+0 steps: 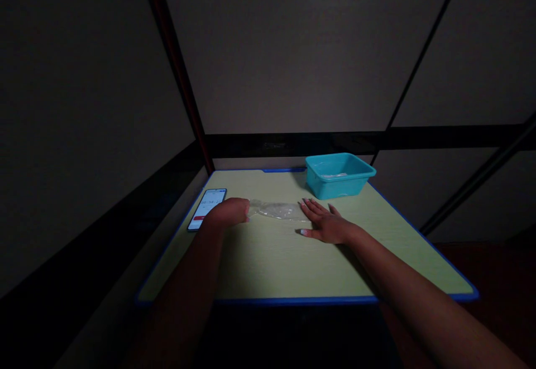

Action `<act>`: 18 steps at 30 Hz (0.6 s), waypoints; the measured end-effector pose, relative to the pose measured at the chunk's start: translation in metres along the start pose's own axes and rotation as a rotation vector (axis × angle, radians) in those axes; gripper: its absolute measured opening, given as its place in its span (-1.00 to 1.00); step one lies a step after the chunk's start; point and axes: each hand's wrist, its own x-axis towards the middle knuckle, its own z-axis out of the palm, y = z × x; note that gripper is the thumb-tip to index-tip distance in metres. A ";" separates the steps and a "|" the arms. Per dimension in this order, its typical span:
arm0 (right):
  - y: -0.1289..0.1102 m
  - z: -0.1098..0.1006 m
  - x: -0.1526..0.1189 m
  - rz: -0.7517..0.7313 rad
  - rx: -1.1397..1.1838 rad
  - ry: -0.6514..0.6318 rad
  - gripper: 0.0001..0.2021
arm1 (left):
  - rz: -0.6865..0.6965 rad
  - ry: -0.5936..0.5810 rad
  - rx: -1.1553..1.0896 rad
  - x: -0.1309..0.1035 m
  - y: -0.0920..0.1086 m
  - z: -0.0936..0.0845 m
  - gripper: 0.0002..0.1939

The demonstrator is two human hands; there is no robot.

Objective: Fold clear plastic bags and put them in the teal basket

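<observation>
Reference landmark: the blue-green basin [341, 186], upright near the far edge of the table [285, 268]. A pale, shiny material [335, 175] shows inside it; kind unclear.

Clear plastic piece [280, 211]: lies on the table, nearer the wearer than the basin and to its left. Long and narrow, lightly wrinkled; bag or loose film, cannot tell.

Left hand [231, 211]: farther left of the basin, fingers curled nearly closed at the plastic's left end, apparently gripping it. Exact finger contact partly hidden.

Right hand [329, 226]: just nearer the wearer than the basin, palm down, open, fingers spread. Fingertips rest on the plastic's right end; no grip around it seen.

Phone [209, 200]: well to the left of the basin, screen lit, beside the left hand; small digits not fully legible.

Step in hand (judgement): plastic being held out and pressed flat between the two hands. A next smoothing move would call for light, even pressure from the right fingers, with the left end kept anchored. Risk: thin material may slip or crease if pulled unevenly.
</observation>
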 end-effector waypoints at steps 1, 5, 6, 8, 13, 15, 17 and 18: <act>0.000 0.000 0.000 -0.003 -0.002 0.002 -0.12 | 0.009 0.009 -0.011 0.001 -0.002 0.001 -0.88; 0.001 0.001 0.000 -0.006 -0.013 0.004 -0.14 | 0.023 0.098 -0.074 0.005 -0.008 0.004 -0.75; 0.001 0.001 0.000 -0.005 -0.016 0.003 -0.14 | 0.026 0.123 -0.095 0.006 -0.009 0.005 -0.73; 0.000 0.000 -0.001 -0.003 -0.022 0.001 -0.14 | 0.036 0.156 -0.129 0.007 -0.009 0.005 -0.74; 0.000 0.001 0.000 -0.001 -0.036 0.004 -0.17 | 0.022 0.217 -0.154 0.009 -0.007 0.003 -0.77; 0.000 0.002 0.001 0.001 -0.040 0.002 -0.17 | 0.002 0.243 -0.160 0.008 -0.007 0.002 -0.77; 0.001 0.002 0.001 0.000 -0.034 0.008 -0.18 | -0.031 0.250 -0.158 0.007 -0.007 0.001 -0.77; 0.001 0.003 0.001 0.000 -0.030 0.011 -0.18 | -0.051 0.249 -0.155 0.007 -0.007 0.001 -0.77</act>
